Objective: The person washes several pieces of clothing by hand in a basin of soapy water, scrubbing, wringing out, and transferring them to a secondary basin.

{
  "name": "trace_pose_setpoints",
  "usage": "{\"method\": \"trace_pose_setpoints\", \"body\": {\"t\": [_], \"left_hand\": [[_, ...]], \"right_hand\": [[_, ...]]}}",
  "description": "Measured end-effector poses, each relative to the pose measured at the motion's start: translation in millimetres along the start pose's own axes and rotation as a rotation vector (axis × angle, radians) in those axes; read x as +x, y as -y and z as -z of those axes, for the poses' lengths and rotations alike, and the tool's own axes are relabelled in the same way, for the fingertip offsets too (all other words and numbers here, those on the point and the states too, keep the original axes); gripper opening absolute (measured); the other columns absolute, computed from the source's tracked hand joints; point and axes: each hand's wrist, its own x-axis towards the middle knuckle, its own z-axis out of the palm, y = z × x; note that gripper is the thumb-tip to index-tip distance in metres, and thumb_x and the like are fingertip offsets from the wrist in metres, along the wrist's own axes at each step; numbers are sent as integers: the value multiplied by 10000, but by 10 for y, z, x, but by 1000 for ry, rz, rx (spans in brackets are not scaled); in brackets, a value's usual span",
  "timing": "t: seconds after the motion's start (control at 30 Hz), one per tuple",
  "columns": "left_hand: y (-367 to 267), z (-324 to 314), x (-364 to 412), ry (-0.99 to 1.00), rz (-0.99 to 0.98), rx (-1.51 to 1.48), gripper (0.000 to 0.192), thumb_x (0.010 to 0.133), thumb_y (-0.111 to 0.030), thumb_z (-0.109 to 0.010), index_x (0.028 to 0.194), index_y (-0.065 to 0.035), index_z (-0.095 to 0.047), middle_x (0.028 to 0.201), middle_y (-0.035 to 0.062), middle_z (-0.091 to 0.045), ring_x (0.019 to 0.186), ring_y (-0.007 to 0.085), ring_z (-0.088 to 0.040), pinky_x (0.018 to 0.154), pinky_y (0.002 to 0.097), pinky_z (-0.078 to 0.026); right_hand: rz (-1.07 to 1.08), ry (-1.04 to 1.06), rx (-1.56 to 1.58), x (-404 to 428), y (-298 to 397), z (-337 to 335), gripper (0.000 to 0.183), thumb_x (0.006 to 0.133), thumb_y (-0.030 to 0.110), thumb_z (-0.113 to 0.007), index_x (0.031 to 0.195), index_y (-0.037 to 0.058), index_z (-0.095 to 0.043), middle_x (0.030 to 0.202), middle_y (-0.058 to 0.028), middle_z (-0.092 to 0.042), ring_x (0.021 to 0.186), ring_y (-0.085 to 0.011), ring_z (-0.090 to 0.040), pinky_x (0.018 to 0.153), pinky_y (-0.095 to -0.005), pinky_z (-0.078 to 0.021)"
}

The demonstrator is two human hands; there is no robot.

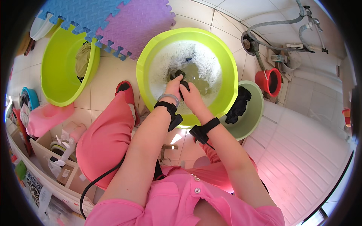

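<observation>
Both hands are over a large lime-green plastic basin [144, 62] of sudsy, greyish water. My left hand [173, 86] and my right hand [193, 97] are close together, gripping a dark wet cloth [185, 86] between them. Part of the cloth bunches up beyond my left fingers, near the foam. A small dark bit of fabric [189, 59] pokes out of the suds farther back. To the right, partly behind the lime basin's rim, a pale green basin [256, 118] holds a black garment [239, 106].
A second lime-green basin [56, 67] at the left holds an olive cloth [82, 60]. Blue and purple foam mats [135, 25] lie behind. At right are a red bucket [273, 82], grey hoses [274, 24] and a white ribbed panel [299, 155]. A pink plastic jug [46, 118] stands left.
</observation>
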Motion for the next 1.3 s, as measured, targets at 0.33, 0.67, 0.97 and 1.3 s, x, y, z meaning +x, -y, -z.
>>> {"method": "trace_pose_setpoints", "body": {"t": [0.33,0.67,0.97,1.3], "left_hand": [[-19,-143,-185,24,11,160,236,917,-293,-525,969,-68,-569,878,72,-596,737,178,-571,629,336,-477],[-97,-235,-55,-117,-242,346,344,932,-373,-519,1027,-44,-550,949,69,-588,835,187,-561,716,357,-468],[68,-9,39,-116,-43,40,299,916,-338,-564,1020,-58,-544,951,79,-603,822,189,-570,719,315,-471],[34,-233,-47,105,-89,17,186,866,-249,-539,866,-64,-527,700,55,-527,656,200,-532,563,320,-438]], "right_hand": [[107,-108,-114,-161,225,-25,354,952,355,-430,987,7,-481,834,-241,-606,801,-425,-581,694,-462,-455],[76,-166,-437,689,-463,289,327,928,292,-491,1053,0,-568,894,-199,-631,781,-404,-592,681,-452,-479],[171,87,-72,413,-504,-69,599,813,269,-643,1317,25,-431,1161,-237,-563,1041,-390,-558,927,-369,-436],[225,-203,-382,206,150,170,300,913,354,-494,971,59,-502,764,-181,-618,771,-387,-598,656,-461,-453]]}}
